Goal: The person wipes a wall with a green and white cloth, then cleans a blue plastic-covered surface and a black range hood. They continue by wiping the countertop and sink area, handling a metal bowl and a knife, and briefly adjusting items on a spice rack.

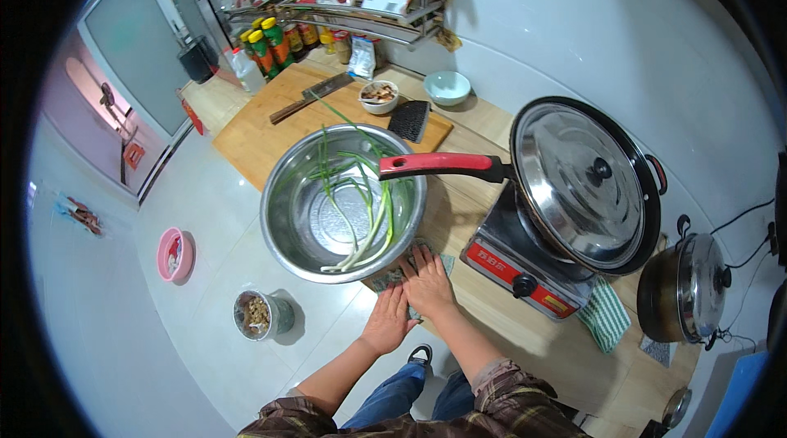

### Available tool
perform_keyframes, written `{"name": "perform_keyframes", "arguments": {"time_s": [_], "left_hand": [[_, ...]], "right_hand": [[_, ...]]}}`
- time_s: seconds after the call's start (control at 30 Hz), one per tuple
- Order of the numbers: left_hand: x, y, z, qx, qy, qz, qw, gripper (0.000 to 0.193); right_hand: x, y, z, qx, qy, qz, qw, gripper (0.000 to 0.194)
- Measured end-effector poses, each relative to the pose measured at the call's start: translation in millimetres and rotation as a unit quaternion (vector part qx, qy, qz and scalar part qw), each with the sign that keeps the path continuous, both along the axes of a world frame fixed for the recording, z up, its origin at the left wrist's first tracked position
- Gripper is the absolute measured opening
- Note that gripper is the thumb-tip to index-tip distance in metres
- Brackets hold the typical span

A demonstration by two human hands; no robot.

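My right hand point(428, 284) lies flat with fingers spread on a grey-green cloth point(447, 262) at the counter's front edge. Beside it my left hand point(386, 320) presses its outstretched fingers on the same cloth. Much of the cloth is hidden under both hands. Just beyond them stands a stainless steel basin point(289, 253), its near rim close to my fingertips. Several green onions point(372, 238) lie inside, some leaves reaching up over the far rim. The red handle point(439, 162) of a lidded wok point(572, 192) reaches over the basin's right side.
The wok sits on a portable stove point(522, 281), right of my hands. A wooden cutting board point(258, 143) bears a cleaver point(313, 97) and a small bowl of chopped food point(379, 97). A lidded pot point(682, 290) stands far right. A waste bin point(261, 315) is on the floor.
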State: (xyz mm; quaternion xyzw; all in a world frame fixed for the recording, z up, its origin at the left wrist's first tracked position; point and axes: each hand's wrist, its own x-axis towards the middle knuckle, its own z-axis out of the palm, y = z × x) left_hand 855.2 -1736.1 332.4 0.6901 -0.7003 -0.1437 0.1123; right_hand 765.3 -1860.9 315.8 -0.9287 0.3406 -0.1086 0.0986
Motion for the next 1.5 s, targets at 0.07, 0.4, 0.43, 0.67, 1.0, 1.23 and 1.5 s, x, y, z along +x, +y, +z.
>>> {"name": "perform_keyframes", "arguments": {"time_s": [0.07,0.4,0.43,0.67,1.0,1.23,1.5], "left_hand": [[-3,3,1,0.002,-0.011,0.0,1.0,0.079],[-70,13,11,0.031,-0.033,-0.229,0.972,0.075],[-79,13,11,0.045,-0.039,-0.257,0.965,0.074],[-150,-2,4,0.045,-0.081,-0.388,0.917,0.071],[-241,-13,0,0.042,-0.036,-0.481,0.875,0.07],[-302,-22,-2,-0.019,-0.025,-0.511,0.859,0.073],[-397,-42,-10,-0.088,-0.01,-0.543,0.835,0.073]], "right_hand": [[-4,5,-1,0.003,-0.012,0.007,1.0,0.047],[-134,79,15,0.023,0.022,-0.202,0.979,0.049],[-147,87,14,0.023,0.023,-0.228,0.973,0.049],[-230,119,13,0.017,0.017,-0.405,0.914,0.052],[-320,141,9,0.064,0.012,-0.59,0.805,0.059],[-379,133,1,0.015,-0.015,-0.625,0.78,0.058],[-473,127,-7,-0.102,-0.015,-0.645,0.757,0.054]]}}
